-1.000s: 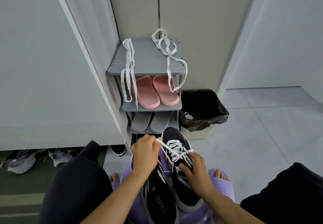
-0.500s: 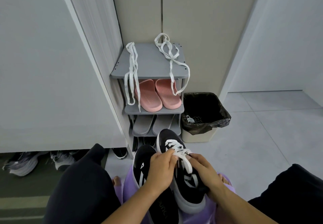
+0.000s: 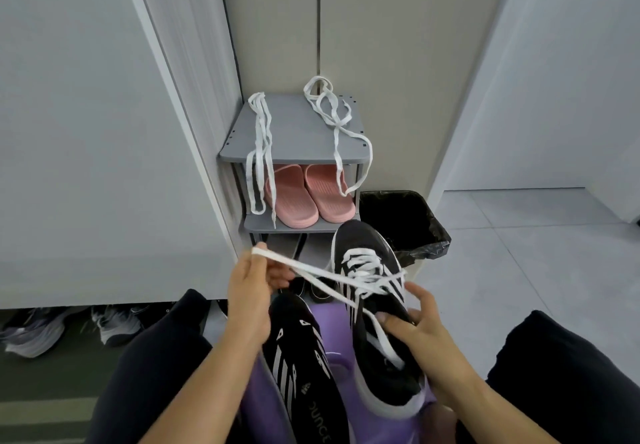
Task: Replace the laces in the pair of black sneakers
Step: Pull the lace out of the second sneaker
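Two black sneakers with white stripes lie between my knees. The right sneaker [image 3: 374, 308] carries a white lace [image 3: 363, 263] threaded through its eyelets. My left hand [image 3: 251, 291] pinches one end of that lace and holds it stretched out to the left. My right hand [image 3: 420, 329] grips the right sneaker at its side, thumb on the tongue area. The left sneaker [image 3: 301, 364] lies lower and shows no lace. Two loose white laces, one on the left [image 3: 259, 152] and one on the right [image 3: 334, 121], hang over the top shelf of a grey shoe rack [image 3: 294, 132].
Pink slippers [image 3: 308, 194] sit on the rack's second shelf, grey ones below. A black-lined bin [image 3: 405, 225] stands right of the rack. Purple slippers [image 3: 332, 322] are under the sneakers. Other shoes [image 3: 69, 326] lie under the cabinet at left. Tiled floor spreads to the right.
My left hand moved from the tongue out to the left, drawing the lace end taut. The right sneaker has tilted up and my right hand shifted to its side.
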{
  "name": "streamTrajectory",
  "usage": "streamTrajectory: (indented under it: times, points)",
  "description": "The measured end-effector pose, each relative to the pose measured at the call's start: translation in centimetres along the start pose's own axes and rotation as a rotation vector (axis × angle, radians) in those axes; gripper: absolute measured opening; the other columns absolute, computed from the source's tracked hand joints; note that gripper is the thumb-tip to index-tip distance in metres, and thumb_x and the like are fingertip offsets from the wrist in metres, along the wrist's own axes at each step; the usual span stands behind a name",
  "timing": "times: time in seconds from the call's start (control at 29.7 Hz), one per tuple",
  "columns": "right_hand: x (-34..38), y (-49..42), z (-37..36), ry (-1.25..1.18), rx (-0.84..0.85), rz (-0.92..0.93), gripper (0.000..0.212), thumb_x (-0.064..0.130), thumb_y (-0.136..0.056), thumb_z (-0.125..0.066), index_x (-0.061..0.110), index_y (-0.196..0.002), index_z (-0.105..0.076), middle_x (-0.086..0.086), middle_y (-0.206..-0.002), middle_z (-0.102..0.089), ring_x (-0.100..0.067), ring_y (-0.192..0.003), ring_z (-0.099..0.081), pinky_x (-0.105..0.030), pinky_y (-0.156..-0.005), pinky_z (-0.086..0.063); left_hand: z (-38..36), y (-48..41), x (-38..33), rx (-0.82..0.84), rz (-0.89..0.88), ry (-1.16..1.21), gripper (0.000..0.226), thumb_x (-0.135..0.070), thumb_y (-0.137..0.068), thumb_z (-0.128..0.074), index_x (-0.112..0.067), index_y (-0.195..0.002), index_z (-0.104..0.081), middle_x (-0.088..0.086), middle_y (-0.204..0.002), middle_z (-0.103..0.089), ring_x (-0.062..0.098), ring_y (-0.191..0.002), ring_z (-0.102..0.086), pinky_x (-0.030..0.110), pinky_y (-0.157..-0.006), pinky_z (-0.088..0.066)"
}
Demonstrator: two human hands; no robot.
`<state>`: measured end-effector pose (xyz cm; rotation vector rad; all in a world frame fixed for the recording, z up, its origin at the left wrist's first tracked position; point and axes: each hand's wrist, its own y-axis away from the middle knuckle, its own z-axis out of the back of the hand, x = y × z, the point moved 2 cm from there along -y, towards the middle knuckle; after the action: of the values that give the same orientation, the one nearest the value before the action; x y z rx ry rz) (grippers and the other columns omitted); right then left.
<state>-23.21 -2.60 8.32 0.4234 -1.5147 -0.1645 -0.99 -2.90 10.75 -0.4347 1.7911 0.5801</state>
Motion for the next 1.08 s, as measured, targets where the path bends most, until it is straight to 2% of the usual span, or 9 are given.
streamTrajectory:
  times: [0.1,0.2,0.4,0.51,0.67,0.78,0.88,1.01,1.08]
  points:
    - [0.2,-0.2,-1.2,-0.089,-0.03,-0.039,0.05,0.009,-0.086,-0.062,0.025,-0.124,-0.034,-0.005,-0.09,-0.068,-0.023,-0.082,-0.067,-0.036,-0.079,-0.052,-1.1,2.4,2.2,0.204,0.212,-0.142,0.037,-0.035,-0.097,-0.04,-0.009,-0.077,-0.056,0.004,-0.062,-0.061,0.012,-0.052,-0.054,0.022,-0.048,-0.036]
    - [0.0,-0.4,-2.6,-0.083,-0.029,-0.034,0.052,0.009,-0.085,-0.063,0.022,-0.127,-0.035,-0.007,-0.09,-0.069,-0.026,-0.085,-0.067,-0.043,-0.089,-0.051,-2.2,5.1,3.6,0.388,0.247,-0.241,0.03,-0.034,-0.094,-0.047,-0.012,-0.074,-0.049,-0.002,-0.063,-0.051,0.008,-0.056,-0.046,0.023,-0.055,-0.035]
    - [0.2,0.1,-2.6,0.141,-0.019,0.039,0.063,0.018,-0.079,-0.072,0.028,-0.127,-0.031,0.004,-0.107,-0.064,-0.017,-0.103,-0.062,-0.039,-0.098,-0.045,-1.8,4.5,2.8,0.438,0.204,-0.31,0.028,-0.032,-0.087,-0.06,-0.01,-0.076,-0.047,-0.004,-0.059,-0.048,0.007,-0.051,-0.045,0.018,-0.05,-0.033]
    - [-0.1,0.2,-2.7,0.181,-0.002,0.021,0.066,0.023,-0.078,-0.074,0.029,-0.128,-0.032,0.003,-0.111,-0.064,-0.016,-0.104,-0.062,-0.041,-0.099,-0.045,-1.9,4.5,3.2,0.412,0.23,-0.309,0.018,-0.016,-0.091,-0.056,-0.009,-0.076,-0.051,-0.003,-0.057,-0.049,0.007,-0.048,-0.045,0.018,-0.049,-0.034]
    - [-0.4,-0.2,-2.7,0.162,-0.016,0.018,0.06,0.015,-0.079,-0.071,0.032,-0.121,-0.033,0.003,-0.106,-0.064,-0.016,-0.101,-0.062,-0.039,-0.097,-0.046,-1.6,3.6,2.1,0.318,0.101,-0.239,0.015,-0.007,-0.09,-0.056,-0.006,-0.075,-0.055,0.001,-0.054,-0.054,0.008,-0.046,-0.05,0.019,-0.051,-0.04]
    - [-0.2,-0.3,-2.9,0.154,0.008,0.019,0.057,0.013,-0.081,-0.068,0.034,-0.121,-0.033,0.007,-0.103,-0.064,-0.014,-0.099,-0.063,-0.036,-0.095,-0.047,-1.4,2.9,2.0,0.304,0.148,-0.111,0.021,-0.007,-0.089,-0.056,-0.008,-0.068,-0.052,0.003,-0.052,-0.053,0.013,-0.047,-0.049,0.02,-0.049,-0.036]
    - [-0.6,-0.6,-2.6,0.146,-0.028,-0.01,0.059,0.014,-0.08,-0.068,0.03,-0.126,-0.035,0.003,-0.099,-0.068,-0.017,-0.095,-0.065,-0.042,-0.095,-0.047,-0.8,1.9,1.6,0.228,0.174,0.031,0.027,-0.003,-0.088,-0.054,-0.009,-0.062,-0.049,0.004,-0.049,-0.053,0.013,-0.044,-0.048,0.018,-0.042,-0.034]
    - [-1.0,-1.1,-1.6,0.039,-0.096,-0.073,0.062,0.008,-0.082,-0.065,0.023,-0.132,-0.033,-0.006,-0.098,-0.068,-0.024,-0.09,-0.066,-0.044,-0.09,-0.051,1.2,-1.2,-0.6,-0.006,0.148,0.401,0.022,-0.007,-0.093,-0.05,-0.012,-0.071,-0.049,-0.002,-0.049,-0.057,0.006,-0.043,-0.054,0.015,-0.042,-0.044]
    - [-0.9,-1.2,-1.1,-0.022,-0.105,-0.091,0.06,0.006,-0.083,-0.064,0.022,-0.131,-0.033,-0.009,-0.097,-0.067,-0.025,-0.086,-0.067,-0.041,-0.083,-0.053,1.2,-2.2,-1.3,-0.002,0.166,0.403,0.017,-0.011,-0.094,-0.049,-0.011,-0.077,-0.053,-0.002,-0.052,-0.06,0.007,-0.046,-0.057,0.017,-0.043,-0.045]
